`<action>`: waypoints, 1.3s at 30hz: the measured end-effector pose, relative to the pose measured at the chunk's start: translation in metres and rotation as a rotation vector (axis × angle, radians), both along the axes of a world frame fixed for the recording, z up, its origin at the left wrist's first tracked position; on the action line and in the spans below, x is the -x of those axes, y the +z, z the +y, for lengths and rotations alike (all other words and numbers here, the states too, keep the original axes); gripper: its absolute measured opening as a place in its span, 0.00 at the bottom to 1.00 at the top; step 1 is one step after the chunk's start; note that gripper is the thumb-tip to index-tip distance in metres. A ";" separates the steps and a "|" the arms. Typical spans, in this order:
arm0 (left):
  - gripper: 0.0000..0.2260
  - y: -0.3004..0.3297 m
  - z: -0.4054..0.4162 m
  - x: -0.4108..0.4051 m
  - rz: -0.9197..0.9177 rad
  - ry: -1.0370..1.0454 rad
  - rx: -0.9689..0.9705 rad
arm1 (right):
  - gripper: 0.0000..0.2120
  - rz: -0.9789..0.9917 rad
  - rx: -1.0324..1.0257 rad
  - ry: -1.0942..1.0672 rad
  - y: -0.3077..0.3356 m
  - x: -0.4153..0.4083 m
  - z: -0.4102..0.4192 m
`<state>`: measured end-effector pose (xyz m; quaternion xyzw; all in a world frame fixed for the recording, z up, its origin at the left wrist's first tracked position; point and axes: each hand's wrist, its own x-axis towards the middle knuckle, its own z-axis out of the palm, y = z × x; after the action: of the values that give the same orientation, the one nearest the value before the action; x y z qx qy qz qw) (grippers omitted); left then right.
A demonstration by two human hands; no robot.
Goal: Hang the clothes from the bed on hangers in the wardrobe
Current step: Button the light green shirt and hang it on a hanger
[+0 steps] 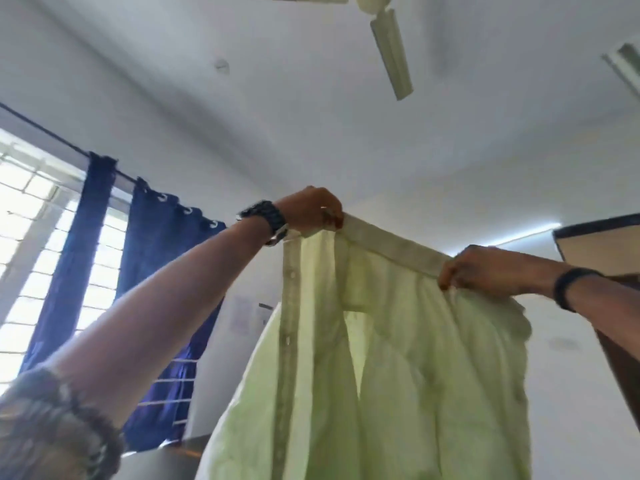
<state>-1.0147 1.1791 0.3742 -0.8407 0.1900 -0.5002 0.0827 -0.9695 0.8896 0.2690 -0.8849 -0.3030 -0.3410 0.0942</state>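
Note:
A pale green button-up shirt [398, 358] hangs in the air in front of me, held up high. My left hand [311, 209] pinches one end of its collar band at the upper left. My right hand [485, 268] pinches the other end, lower and to the right. The collar band is stretched taut between the two hands. The button placket runs down the left side of the shirt. The bed and hangers are out of sight.
Blue curtains [162, 271] hang on a rod over a bright barred window [31, 244] at the left. A ceiling fan [391, 50] is overhead. A dark brown wardrobe edge [609, 244] shows at the right behind my right arm.

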 end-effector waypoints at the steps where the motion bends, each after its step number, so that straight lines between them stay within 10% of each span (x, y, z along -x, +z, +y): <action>1: 0.08 0.003 0.002 0.007 0.001 0.027 -0.003 | 0.16 -0.042 -0.003 -0.046 0.002 -0.002 -0.001; 5: 0.10 0.010 -0.010 0.015 0.210 0.106 -0.038 | 0.22 -0.009 -0.127 -0.046 0.003 0.002 -0.020; 10: 0.21 0.001 -0.010 0.011 0.554 0.090 0.124 | 0.15 -0.549 -0.414 -0.089 0.000 -0.018 -0.032; 15: 0.09 0.003 0.003 -0.014 -0.087 0.106 0.079 | 0.19 -0.437 -0.368 -0.197 0.007 -0.024 -0.034; 18: 0.10 -0.010 -0.006 -0.033 -0.171 0.141 0.087 | 0.17 -0.650 -0.365 -0.260 0.006 -0.021 -0.029; 23: 0.10 -0.028 -0.020 -0.049 -0.123 0.222 0.149 | 0.13 -0.322 -0.214 -0.198 -0.008 -0.018 -0.027; 29: 0.13 -0.017 -0.038 -0.034 -0.188 0.312 0.353 | 0.08 -0.404 -0.177 -0.463 0.021 -0.002 -0.009; 35: 0.08 0.021 -0.039 0.016 0.416 -0.329 0.864 | 0.04 -0.113 -0.455 -0.059 0.073 0.057 0.017; 39: 0.10 0.028 -0.036 0.050 0.504 -0.465 0.980 | 0.09 -0.006 -0.696 0.263 0.089 0.085 0.013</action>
<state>-1.0648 1.1427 0.4027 -0.8102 0.1299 -0.3195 -0.4739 -1.0544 0.9023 0.3580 -0.7525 -0.2803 -0.4111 0.4315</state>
